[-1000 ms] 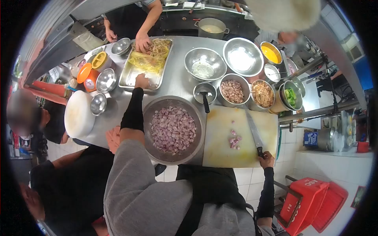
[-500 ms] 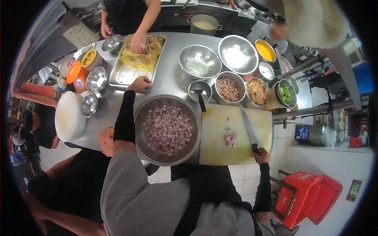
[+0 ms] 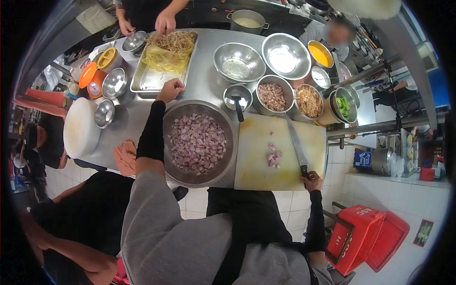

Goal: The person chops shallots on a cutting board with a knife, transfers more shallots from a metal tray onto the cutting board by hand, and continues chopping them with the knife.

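Steel worktable [image 3: 202, 71] over a tiled floor [image 3: 197, 204]: metal bowls [image 3: 286, 57] stand beyond the cutting board [image 3: 251, 164]; a basin [image 3: 230, 137] of chopped onion [image 3: 197, 142] flanks its left edge. Right hand [image 3: 312, 181] — fingers wrapped round the knife [image 3: 297, 142], near right corner; left hand [image 3: 171, 90] — grip indeterminable, by the tray [image 3: 156, 80].

A free lane of table [image 3: 203, 59] runs between tray [image 3: 142, 80] and metal bowl [image 3: 224, 53]; the left side of the board [image 3: 251, 161] is bare. Obstacles: left hand [image 3: 170, 90] between tray and basin [image 3: 228, 161], knife [image 3: 295, 142] slanting at right, pots [image 3: 289, 90] beyond.
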A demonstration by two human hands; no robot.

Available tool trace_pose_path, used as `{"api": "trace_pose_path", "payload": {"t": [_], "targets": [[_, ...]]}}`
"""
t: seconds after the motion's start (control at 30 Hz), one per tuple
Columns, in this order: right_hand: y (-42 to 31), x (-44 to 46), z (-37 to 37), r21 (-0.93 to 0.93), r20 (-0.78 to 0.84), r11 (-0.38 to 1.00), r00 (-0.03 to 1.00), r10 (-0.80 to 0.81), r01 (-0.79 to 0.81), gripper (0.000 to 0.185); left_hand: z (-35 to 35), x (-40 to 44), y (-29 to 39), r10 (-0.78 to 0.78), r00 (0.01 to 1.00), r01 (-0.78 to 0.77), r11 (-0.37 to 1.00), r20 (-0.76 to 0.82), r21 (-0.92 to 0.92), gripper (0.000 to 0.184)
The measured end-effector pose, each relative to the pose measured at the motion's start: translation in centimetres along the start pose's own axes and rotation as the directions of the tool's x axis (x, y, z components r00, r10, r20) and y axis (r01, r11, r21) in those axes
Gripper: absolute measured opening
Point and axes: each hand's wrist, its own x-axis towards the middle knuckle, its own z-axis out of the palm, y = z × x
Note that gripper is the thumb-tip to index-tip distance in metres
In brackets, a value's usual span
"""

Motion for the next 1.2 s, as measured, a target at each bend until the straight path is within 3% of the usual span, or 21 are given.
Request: {"api": "trace_pose_path", "payload": {"t": [0.17,0.27,0.37,0.43,0.5,0.57,0.7,0.77,0.83,0.87,0.93,1.0,1.03,1.2], "targets": [[1.0,0.2,0.4,0.037,0.006,0.999,1.0,-0.015,0.014,0.048,0.3,-0.2,1.3,0.071,0.997,-0.067,0.994,-0.042,0.085,0.012],[1.0,0.2,0.3,0.003,-0.009,0.999,0.999,-0.047,0.047,0.049,1.1,-0.2,0.9,0.096,0.984,-0.086,0.994,-0.152,0.068,0.011],[0.7,0.1,0.3,0.021,-0.038,0.997,0.997,-0.069,0.07,0.049,1.1,0.2,1.6,0.09,0.966,-0.043,0.98,-0.24,0.193,0.013],[0.9,0.2,0.4,0.038,-0.033,0.995,0.995,-0.091,0.092,0.051,1.3,-1.4,6.0,0.094,0.938,-0.026,0.979,-0.334,0.204,0.015],[1.2,0.3,0.5,0.029,-0.03,0.995,0.995,-0.097,0.098,0.051,3.3,-4.6,11.4,0.032,0.927,-0.056,0.997,-0.373,-0.055,0.016],[2.1,0.5,1.1,0.053,-0.075,0.986,0.986,-0.151,0.155,0.05,7.3,-10.1,19.2,-0.02,0.947,-0.016,0.994,-0.32,-0.109,0.019],[1.6,0.8,0.7,0.057,-0.02,0.983,0.985,-0.171,0.172,0.05,23.1,-18.6,29.5,0.137,0.974,-0.187,0.934,-0.18,-0.304,0.01],[2.1,1.3,1.0,0.097,0.006,0.98,0.985,-0.175,0.173,0.051,31.4,-20.1,30.1,0.239,0.967,-0.25,0.957,-0.087,-0.148,0.01],[2.7,1.2,1.2,0.096,-0.019,0.97,0.974,-0.224,0.224,0.05,38.0,-21.1,30.0,0.049,0.999,-0.046,0.988,0.016,-0.147,0.026],[2.6,1.2,1.4,0.103,-0.041,0.963,0.969,-0.245,0.248,0.05,41.2,-21.6,28.7,0.185,0.979,-0.184,0.983,-0.082,0.014,0.025],[1.8,0.7,1.5,0.164,-0.094,0.952,0.965,-0.245,0.257,0.048,46.6,-22.3,25.3,0.492,0.852,-0.412,0.84,-0.177,0.353,0.025],[2.6,0.7,1.8,0.197,-0.051,0.94,0.96,-0.274,0.279,0.045,48.4,-23.0,23.4,0.53,0.848,-0.451,0.736,-0.014,0.505,0.029],[3.0,0.8,2.4,0.199,-0.084,0.938,0.958,-0.273,0.285,0.044,49.3,-23.8,22.4,0.528,0.846,-0.475,0.681,0.075,0.557,0.031],[0.8,-0.9,1.7,0.075,-0.08,0.956,0.957,-0.279,0.284,0.041,47.8,-24.3,28.3,0.495,0.847,-0.347,0.79,-0.192,0.505,0.038]]}}
